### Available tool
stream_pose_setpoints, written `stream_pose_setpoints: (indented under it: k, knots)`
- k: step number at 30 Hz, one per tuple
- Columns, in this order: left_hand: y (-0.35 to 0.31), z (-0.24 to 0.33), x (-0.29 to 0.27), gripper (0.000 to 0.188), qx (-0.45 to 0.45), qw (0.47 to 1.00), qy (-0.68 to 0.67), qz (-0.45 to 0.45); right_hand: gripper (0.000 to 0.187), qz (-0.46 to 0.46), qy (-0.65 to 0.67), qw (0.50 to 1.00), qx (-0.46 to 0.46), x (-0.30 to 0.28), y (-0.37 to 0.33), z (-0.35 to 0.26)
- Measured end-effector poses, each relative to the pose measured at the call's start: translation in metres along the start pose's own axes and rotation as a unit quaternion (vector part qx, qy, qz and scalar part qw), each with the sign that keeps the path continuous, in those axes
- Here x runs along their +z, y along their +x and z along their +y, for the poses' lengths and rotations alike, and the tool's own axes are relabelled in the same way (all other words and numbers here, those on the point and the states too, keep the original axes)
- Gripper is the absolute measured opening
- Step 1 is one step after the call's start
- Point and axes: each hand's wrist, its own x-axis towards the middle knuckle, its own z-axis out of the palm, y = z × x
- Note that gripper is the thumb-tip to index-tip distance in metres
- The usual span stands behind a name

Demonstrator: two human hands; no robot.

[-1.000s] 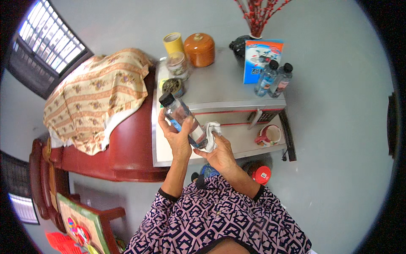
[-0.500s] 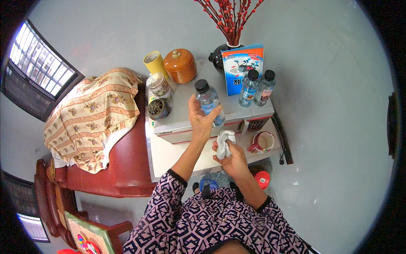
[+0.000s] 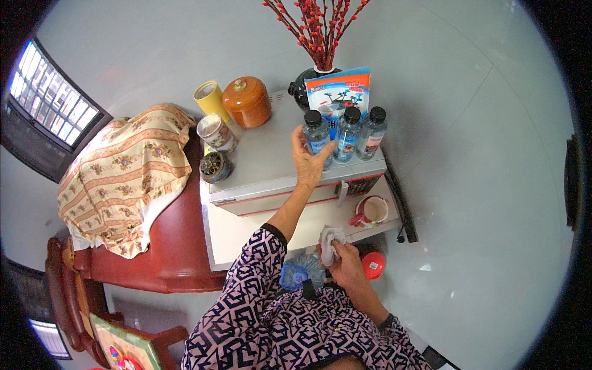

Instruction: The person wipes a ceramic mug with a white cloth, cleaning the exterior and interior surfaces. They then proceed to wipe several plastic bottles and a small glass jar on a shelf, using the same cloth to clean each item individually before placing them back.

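My left hand (image 3: 312, 161) is wrapped round a clear bottle (image 3: 317, 137) with a black cap and a blue label. That bottle stands at the left end of a row on the grey cabinet top (image 3: 265, 151). Beside it are a second blue-labelled bottle (image 3: 348, 137) and a pink-labelled bottle (image 3: 372, 137), both black-capped. Lower down, close to my body, my right hand (image 3: 346, 264) grips a crumpled white cloth (image 3: 332, 240). Behind the bottles leans a blue, white and orange packet (image 3: 340, 92).
A dark vase (image 3: 299, 89) with red-berried stems stands at the back. To the left are an orange lidded pot (image 3: 248, 103), a yellow cup (image 3: 211, 98), a pale jar (image 3: 216, 132) and a dark ornate pot (image 3: 215, 167). A red-and-white mug (image 3: 374, 211) sits on the lower shelf.
My left hand has carried its bottle to the right and set it upright beside the other two. My right hand has drawn back toward my body with the cloth.
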Motion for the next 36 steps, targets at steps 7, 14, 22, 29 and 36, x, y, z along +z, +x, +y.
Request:
stream_pose_setpoints:
  k: [7, 14, 22, 29, 36]
  knots:
    - [0.005, -0.018, 0.0, 0.074, 0.051, 0.996, 0.062, -0.025, 0.028, 0.011, -0.026, 0.998, -0.061, -0.031, 0.002, 0.019]
    - [0.002, -0.008, -0.011, 0.087, 0.053, 0.974, 0.22, -0.01, 0.026, 0.002, -0.026, 0.999, -0.032, -0.013, 0.001, 0.023]
    - [-0.035, 0.044, -0.122, 0.086, 0.176, 0.871, 0.402, 0.219, 0.027, -0.041, -0.021, 0.999, 0.001, -0.006, 0.013, 0.04]
    - [-0.005, 0.081, -0.231, 0.11, -0.033, 0.824, 0.512, 0.239, 0.025, -0.02, -0.041, 0.999, -0.005, 0.014, 0.022, 0.075]
    - [0.009, 0.061, -0.271, 0.112, -0.06, 0.863, 0.492, 0.099, 0.023, -0.012, -0.065, 0.998, -0.018, 0.034, 0.024, 0.097]
